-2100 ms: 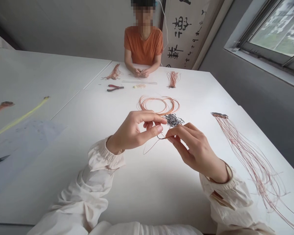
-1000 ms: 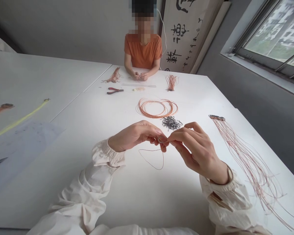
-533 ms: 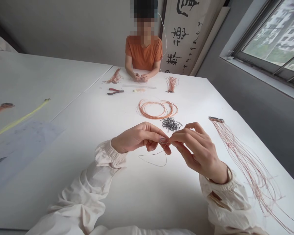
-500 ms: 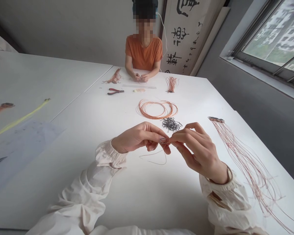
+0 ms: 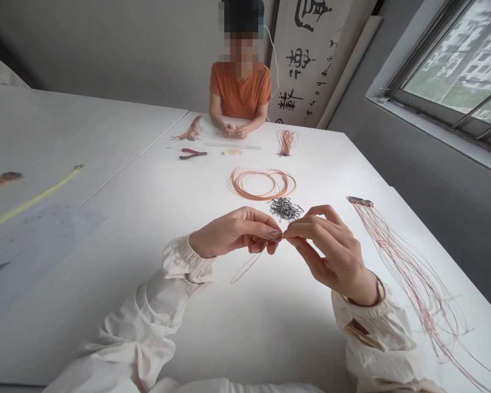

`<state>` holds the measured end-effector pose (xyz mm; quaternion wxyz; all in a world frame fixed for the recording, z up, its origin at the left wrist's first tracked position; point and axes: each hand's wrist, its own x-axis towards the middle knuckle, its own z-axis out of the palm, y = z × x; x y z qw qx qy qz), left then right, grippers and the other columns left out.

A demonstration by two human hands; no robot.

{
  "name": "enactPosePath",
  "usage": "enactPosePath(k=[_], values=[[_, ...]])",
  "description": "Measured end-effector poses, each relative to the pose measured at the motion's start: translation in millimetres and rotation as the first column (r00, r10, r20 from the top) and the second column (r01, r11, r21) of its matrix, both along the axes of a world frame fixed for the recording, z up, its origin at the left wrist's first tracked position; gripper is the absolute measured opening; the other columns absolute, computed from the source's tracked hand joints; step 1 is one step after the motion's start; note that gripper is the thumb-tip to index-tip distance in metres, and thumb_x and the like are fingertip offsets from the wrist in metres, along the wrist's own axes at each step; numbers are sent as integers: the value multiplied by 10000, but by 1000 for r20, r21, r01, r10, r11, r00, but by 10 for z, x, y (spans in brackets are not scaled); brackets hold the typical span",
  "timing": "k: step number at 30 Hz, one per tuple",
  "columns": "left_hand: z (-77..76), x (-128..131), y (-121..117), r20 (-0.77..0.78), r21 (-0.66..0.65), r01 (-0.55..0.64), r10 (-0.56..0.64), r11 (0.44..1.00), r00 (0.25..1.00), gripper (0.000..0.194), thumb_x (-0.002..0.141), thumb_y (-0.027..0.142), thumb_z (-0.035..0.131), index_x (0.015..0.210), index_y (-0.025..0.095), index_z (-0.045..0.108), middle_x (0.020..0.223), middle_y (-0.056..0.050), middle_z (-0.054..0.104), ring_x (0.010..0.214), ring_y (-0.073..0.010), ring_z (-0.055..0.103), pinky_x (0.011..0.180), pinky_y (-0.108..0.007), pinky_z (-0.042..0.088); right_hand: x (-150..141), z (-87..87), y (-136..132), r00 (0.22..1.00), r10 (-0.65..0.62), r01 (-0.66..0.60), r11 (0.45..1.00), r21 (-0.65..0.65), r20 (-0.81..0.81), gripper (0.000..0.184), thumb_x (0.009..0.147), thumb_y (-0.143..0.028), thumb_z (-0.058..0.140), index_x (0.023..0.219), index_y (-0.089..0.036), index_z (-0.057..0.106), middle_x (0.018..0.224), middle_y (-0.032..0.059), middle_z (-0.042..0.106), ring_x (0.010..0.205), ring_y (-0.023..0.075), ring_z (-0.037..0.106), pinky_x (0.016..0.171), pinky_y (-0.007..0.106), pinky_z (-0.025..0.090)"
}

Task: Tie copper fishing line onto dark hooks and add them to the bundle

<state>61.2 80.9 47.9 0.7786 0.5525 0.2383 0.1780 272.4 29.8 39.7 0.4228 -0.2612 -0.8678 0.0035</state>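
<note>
Both hands meet above the table, fingertip to fingertip, over a small fish hook [image 5: 275,236]. My right hand [image 5: 331,251] pinches the hook at its shank end, which the fingertips mostly hide. The bend shows against the thumb of my left hand [image 5: 239,232]. That hand is closed, thumb and forefinger pinching the thin fishing line at the hook. A narrow loop of the orange-brown line [image 5: 245,268] hangs below the left fingers. Just beyond my hands lies a pile of dark fish hooks [image 5: 285,208], with a coil of orange line [image 5: 234,185] behind it.
At right lies a bundle of hooks tied to long lines [image 5: 396,262]. Across the table [image 5: 147,245] sits a person in an orange shirt [image 5: 240,90], near pliers [image 5: 193,154], a ruler [image 5: 232,146] and two line bundles. A yellow bundle [image 5: 36,197] lies at left.
My left hand, earlier apart from the hook with fingers spread, has closed in beside the right fingertips. The hanging line loop has swung and narrowed. My right hand keeps its pinch.
</note>
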Motion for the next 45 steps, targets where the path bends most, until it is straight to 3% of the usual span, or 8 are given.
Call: enactPosePath(k=[14, 21, 28, 36, 41, 45], values=[[22, 36, -65, -20, -12, -34, 34, 999, 999, 166, 881, 222, 582, 773, 120, 659, 623, -12, 594, 541, -71, 507, 468, -160, 364, -6, -6, 2, 999, 35, -35, 999, 28, -25, 283, 877, 24, 556, 1091, -161, 574, 854, 47, 694, 670, 141, 606, 802, 399, 472], [5, 43, -59, -36, -65, -25, 22, 998, 999, 167, 817, 257, 659, 748, 105, 668, 593, -7, 524, 516, -73, 442, 424, -181, 267, -6, -7, -1, 999, 25, -22, 996, 83, -25, 239, 865, 29, 575, 1036, -139, 584, 811, 48, 679, 662, 139, 603, 800, 399, 484], [0, 64, -79, 99, -79, -7, 15, 997, 995, 146, 829, 202, 642, 735, 92, 657, 642, 14, 456, 529, -53, 291, 521, -250, 212, -10, -13, -9, 1000, 6, -3, 995, 97, -30, 238, 861, 15, 597, 1032, -151, 592, 816, 41, 698, 665, 142, 618, 821, 411, 490], [73, 67, -139, 23, 90, -82, 80, 993, 997, 215, 843, 298, 660, 742, 113, 618, 631, 39, 372, 571, -83, 256, 545, -274, 184, 0, -18, 22, 997, 2, 2, 999, 44, -76, 248, 851, 3, 628, 1035, -162, 609, 828, 31, 697, 666, 132, 603, 792, 393, 492], [139, 44, -198, -78, 328, -144, 179, 934, 981, 224, 887, 326, 620, 823, 116, 660, 662, 28, 431, 621, -97, 341, 576, -259, 251, -7, -34, 12, 995, 3, -6, 999, -37, -95, 258, 858, -23, 624, 1063, -180, 607, 831, 26, 695, 642, 133, 583, 792, 396, 487], [214, 44, -257, -98, 384, -153, 205, 911, 974, 236, 897, 322, 614, 799, 113, 660, 681, 22, 489, 637, -97, 397, 590, -242, 307, -16, -29, -20, 994, -1, -8, 996, -87, -107, 227, 879, -35, 594, 1031, -203, 621, 796, 12, 684, 592, 125, 535, 810, 400, 491]])
